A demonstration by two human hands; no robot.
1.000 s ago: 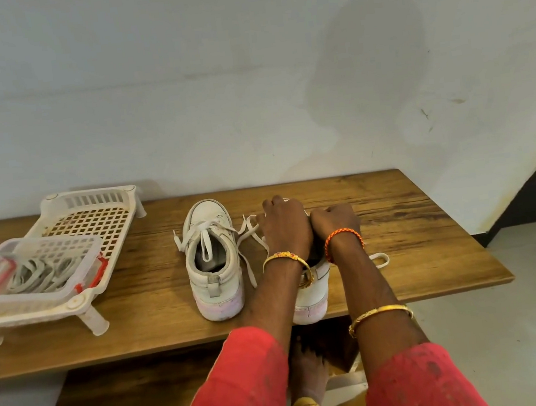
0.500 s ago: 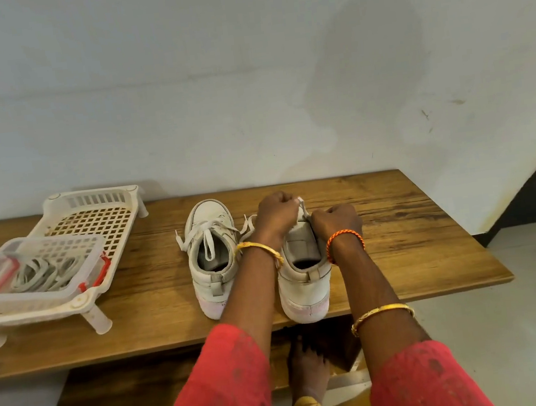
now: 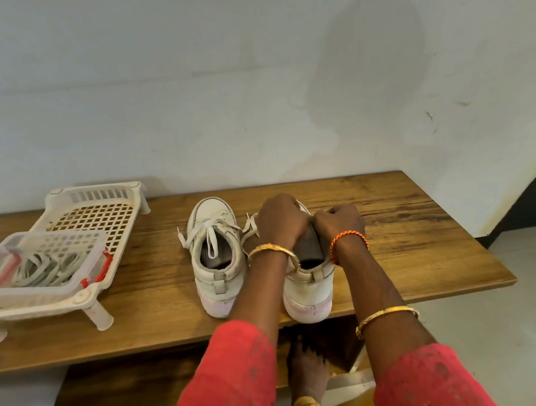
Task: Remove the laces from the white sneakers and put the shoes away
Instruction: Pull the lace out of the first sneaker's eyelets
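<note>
Two white sneakers stand side by side on the wooden table (image 3: 415, 246), heels toward me. The left sneaker (image 3: 217, 258) is laced, its white lace loose over the tongue. My left hand (image 3: 280, 223) and my right hand (image 3: 338, 219) sit curled over the lacing of the right sneaker (image 3: 307, 285), one on each side of its opening. A bit of white lace (image 3: 250, 226) sticks out left of my left hand. My fingers hide what they pinch.
A white plastic rack (image 3: 95, 219) stands at the table's left. On it rests a clear box (image 3: 38, 262) with several pale laces. The wall runs close behind the table. A bare foot (image 3: 307, 370) shows below the front edge.
Both hands stayed on the right sneaker's lacing, shifting slightly; the left hand dropped back down over the tongue. The right sneaker tilted a little. The left sneaker did not move.
</note>
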